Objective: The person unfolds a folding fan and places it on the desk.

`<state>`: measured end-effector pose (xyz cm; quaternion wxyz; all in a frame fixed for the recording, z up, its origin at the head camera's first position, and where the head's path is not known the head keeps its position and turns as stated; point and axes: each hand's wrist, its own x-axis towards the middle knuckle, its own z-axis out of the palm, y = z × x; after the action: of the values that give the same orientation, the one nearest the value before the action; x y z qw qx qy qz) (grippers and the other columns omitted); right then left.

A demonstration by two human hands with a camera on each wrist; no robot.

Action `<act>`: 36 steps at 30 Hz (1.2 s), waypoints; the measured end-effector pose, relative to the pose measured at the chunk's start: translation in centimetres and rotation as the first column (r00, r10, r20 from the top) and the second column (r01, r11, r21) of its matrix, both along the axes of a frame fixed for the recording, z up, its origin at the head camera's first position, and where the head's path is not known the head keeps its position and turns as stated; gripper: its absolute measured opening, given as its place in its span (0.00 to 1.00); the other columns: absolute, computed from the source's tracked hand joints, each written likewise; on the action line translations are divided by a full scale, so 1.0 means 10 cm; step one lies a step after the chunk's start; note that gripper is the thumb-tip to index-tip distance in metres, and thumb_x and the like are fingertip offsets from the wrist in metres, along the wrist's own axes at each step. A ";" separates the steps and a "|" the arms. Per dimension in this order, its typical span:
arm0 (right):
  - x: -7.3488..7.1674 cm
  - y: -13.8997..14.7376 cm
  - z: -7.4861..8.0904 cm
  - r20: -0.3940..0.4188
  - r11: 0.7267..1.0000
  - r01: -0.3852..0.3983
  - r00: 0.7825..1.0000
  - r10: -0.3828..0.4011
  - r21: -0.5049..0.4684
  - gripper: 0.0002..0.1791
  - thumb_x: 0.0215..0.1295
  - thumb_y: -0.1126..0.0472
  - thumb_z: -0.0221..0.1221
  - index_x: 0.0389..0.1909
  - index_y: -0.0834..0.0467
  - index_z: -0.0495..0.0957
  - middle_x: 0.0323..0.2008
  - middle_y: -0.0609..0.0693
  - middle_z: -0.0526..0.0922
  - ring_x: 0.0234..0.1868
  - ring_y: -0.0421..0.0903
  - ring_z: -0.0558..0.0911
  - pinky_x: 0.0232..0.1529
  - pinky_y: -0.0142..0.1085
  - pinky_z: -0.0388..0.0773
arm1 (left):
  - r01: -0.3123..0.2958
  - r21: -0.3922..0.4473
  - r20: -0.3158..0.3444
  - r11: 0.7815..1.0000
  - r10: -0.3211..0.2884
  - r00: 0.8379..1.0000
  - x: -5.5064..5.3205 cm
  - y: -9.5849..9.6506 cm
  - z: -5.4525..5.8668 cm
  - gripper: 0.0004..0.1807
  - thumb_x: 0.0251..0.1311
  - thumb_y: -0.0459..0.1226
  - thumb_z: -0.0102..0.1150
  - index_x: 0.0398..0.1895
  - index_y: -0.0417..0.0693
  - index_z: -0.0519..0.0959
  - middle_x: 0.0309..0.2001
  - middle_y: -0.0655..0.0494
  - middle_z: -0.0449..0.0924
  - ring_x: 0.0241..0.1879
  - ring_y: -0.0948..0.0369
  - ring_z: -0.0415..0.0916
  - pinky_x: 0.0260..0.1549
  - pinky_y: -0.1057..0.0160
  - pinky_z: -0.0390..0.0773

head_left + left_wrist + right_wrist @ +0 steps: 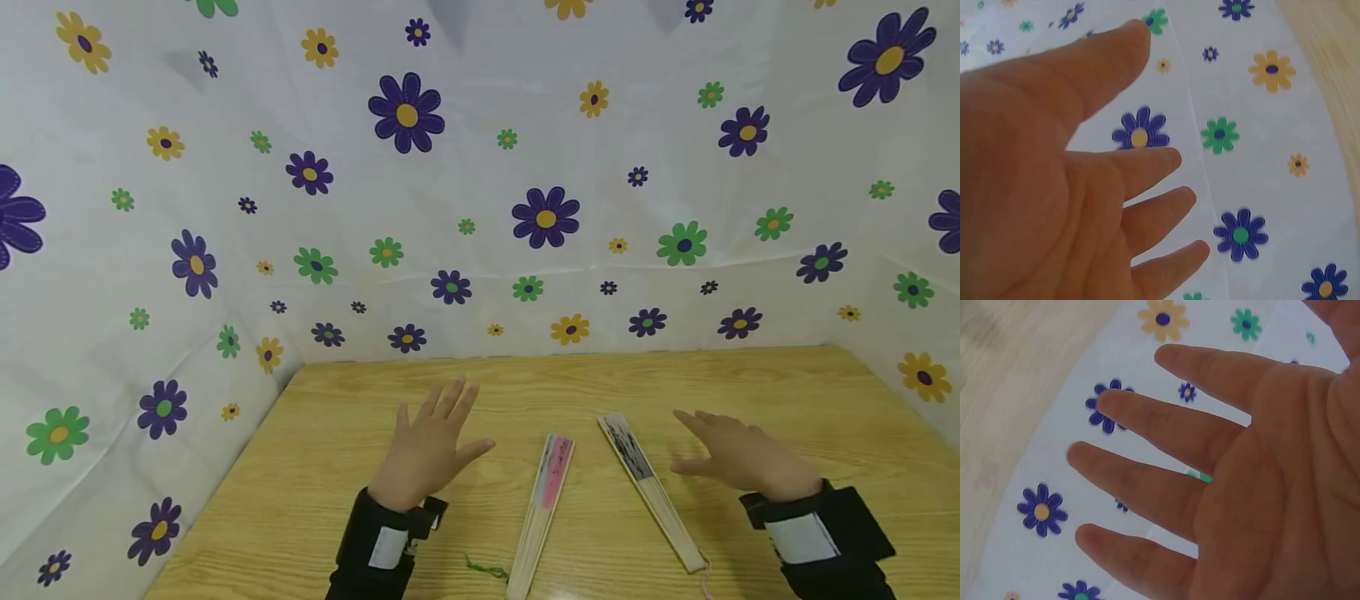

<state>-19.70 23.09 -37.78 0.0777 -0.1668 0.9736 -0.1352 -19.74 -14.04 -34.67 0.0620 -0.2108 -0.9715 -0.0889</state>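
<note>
Two folded hand fans lie on the wooden table between my hands in the head view. The nearer-left one, a pink and grey folding fan, has pale ribs and a green tassel. To its right lies a folding fan with a dark-patterned leaf, slanting the other way, with a pale pink cord at its lower end. My left hand is held with fingers spread, left of the pink fan and apart from it. On the right, my right hand has its fingers extended beside the dark-patterned fan. Both palms show bare in the wrist views.
The light wooden table reaches back to a white cloth printed with purple, green and yellow flowers. That cloth also stands along the left and right sides. Black bands with white patches wrap both wrists.
</note>
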 end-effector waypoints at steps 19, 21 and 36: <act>0.10 -0.54 -0.21 0.031 0.987 0.099 0.994 -0.104 0.126 0.24 0.57 0.48 0.67 0.11 0.56 0.70 0.12 0.44 0.62 0.14 0.39 0.62 0.14 0.29 0.53 | 0.120 -0.072 -0.022 0.990 -0.122 0.992 0.23 0.30 0.07 0.37 0.63 0.55 0.56 0.71 0.45 0.64 0.71 0.38 0.61 0.66 0.39 0.59 0.59 0.28 0.60; 0.11 -0.55 -0.23 0.037 0.984 0.112 0.992 -0.118 0.139 0.26 0.56 0.47 0.67 0.08 0.54 0.66 0.11 0.43 0.61 0.13 0.38 0.61 0.15 0.28 0.51 | 0.122 -0.068 -0.019 0.990 -0.124 0.992 0.23 0.31 0.07 0.37 0.64 0.54 0.56 0.70 0.44 0.65 0.70 0.38 0.62 0.66 0.39 0.59 0.59 0.28 0.60; 0.10 -0.59 -0.35 -0.011 0.997 0.069 0.998 -0.069 0.040 0.26 0.46 0.64 0.68 0.05 0.53 0.59 0.09 0.42 0.59 0.11 0.37 0.57 0.13 0.28 0.50 | 0.120 -0.134 -0.069 0.984 -0.130 0.989 0.28 0.36 0.05 0.35 0.62 0.56 0.57 0.67 0.46 0.70 0.66 0.39 0.68 0.64 0.40 0.61 0.59 0.25 0.57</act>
<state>-18.71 17.23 -41.24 0.0716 -0.1321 0.9817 -0.1172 -16.91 -10.46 -34.17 0.0799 -0.2781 -0.9570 -0.0213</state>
